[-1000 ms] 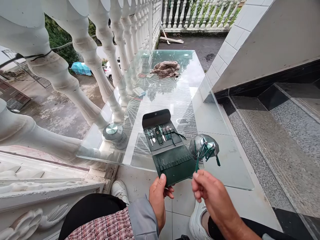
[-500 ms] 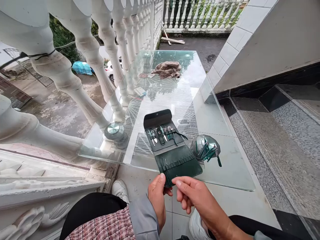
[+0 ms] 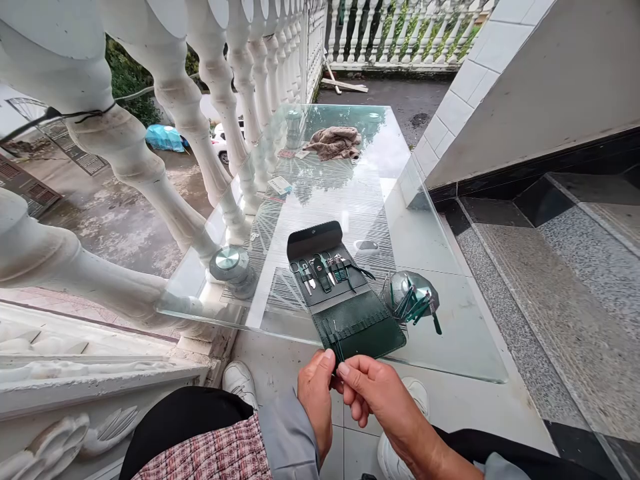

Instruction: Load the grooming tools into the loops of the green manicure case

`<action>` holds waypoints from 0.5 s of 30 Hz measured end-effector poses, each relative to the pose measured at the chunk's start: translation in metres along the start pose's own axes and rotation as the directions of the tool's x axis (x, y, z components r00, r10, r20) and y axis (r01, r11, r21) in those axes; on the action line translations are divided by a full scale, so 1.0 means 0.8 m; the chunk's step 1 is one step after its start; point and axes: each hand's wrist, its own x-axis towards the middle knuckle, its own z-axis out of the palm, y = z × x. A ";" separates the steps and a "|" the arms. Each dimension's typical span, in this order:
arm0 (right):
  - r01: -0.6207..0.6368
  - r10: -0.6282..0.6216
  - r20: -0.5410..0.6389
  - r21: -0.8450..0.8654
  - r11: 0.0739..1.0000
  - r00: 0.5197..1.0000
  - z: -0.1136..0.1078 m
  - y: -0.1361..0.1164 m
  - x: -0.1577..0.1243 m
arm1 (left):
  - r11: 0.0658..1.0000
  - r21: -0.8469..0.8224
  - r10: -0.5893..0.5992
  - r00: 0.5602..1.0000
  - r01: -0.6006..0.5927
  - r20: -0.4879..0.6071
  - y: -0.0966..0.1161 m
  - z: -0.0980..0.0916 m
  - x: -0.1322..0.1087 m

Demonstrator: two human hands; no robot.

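Observation:
A dark green manicure case (image 3: 345, 293) lies unfolded on the glass table (image 3: 350, 193), with scissors, clippers and other small tools strapped in its upper half. My left hand (image 3: 316, 393) pinches the case's near left corner. My right hand (image 3: 373, 390) is closed on a thin green tool (image 3: 338, 340) and holds it at the slots of the case's lower flap. A loose pile of green-handled tools (image 3: 415, 303) lies on the glass just right of the case.
A white balustrade (image 3: 165, 127) runs along the table's left side. A round metal fitting (image 3: 229, 260) sits at the near left, a brown cloth (image 3: 334, 142) at the far end. A tiled step (image 3: 550, 267) rises on the right. My white shoes (image 3: 240, 380) show below.
My right hand has come left from the loose pile with a thin green tool and now holds it at the case's lower flap. My left hand kept hold of the corner.

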 end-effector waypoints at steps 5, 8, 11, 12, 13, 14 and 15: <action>0.000 0.000 0.000 -0.037 0.999 1.000 -0.001 -0.001 0.000 | 0.998 0.045 0.034 0.999 -0.034 0.012 0.003 -0.001 -0.002; -0.022 0.023 0.011 -0.068 0.997 1.000 -0.003 0.000 -0.001 | 0.998 0.053 0.046 0.999 -0.046 0.002 0.005 -0.001 -0.004; -0.025 0.028 0.021 -0.093 0.995 0.999 -0.004 0.002 -0.002 | 0.997 0.065 0.053 0.999 -0.053 -0.007 0.007 -0.001 -0.004; -0.023 0.026 0.023 -0.104 0.994 0.999 -0.005 0.003 -0.003 | 0.996 0.069 0.054 0.998 -0.053 -0.013 0.007 0.000 -0.004; -0.020 0.023 0.027 -0.114 0.993 0.999 -0.006 0.005 -0.003 | 0.996 0.072 0.054 0.998 -0.053 -0.015 0.008 0.000 -0.003; -0.016 0.020 0.030 -0.123 0.992 0.999 -0.006 0.006 -0.004 | 0.996 0.073 0.054 0.998 -0.054 -0.008 0.009 0.001 -0.003; -0.011 0.016 0.033 -0.130 0.991 0.999 -0.007 0.007 -0.005 | 0.996 0.071 0.055 0.998 -0.055 0.006 0.010 0.002 -0.003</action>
